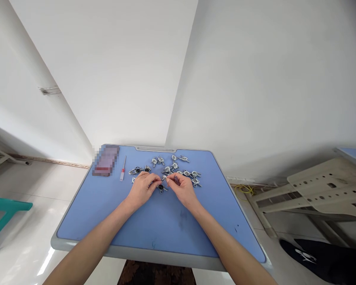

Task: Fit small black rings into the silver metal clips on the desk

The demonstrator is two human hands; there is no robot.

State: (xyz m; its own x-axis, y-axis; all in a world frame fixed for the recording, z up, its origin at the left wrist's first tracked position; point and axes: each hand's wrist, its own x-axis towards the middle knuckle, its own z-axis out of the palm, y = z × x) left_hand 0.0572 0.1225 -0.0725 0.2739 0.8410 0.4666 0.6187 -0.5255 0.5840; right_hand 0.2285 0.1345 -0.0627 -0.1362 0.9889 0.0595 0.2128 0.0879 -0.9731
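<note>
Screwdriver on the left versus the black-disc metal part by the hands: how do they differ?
The screwdriver is long and slim; the metal part is compact. The screwdriver's handle is clear and red; the part has a black disc. The screwdriver lies well apart from the left hand, the part close by it. Both show bare metal.

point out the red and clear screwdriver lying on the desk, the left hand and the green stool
Screwdriver [122, 174]: head view, on its clear handle.
Left hand [141, 187]: head view, on the back of the hand.
Green stool [6, 204]: head view, on its top edge.
</note>
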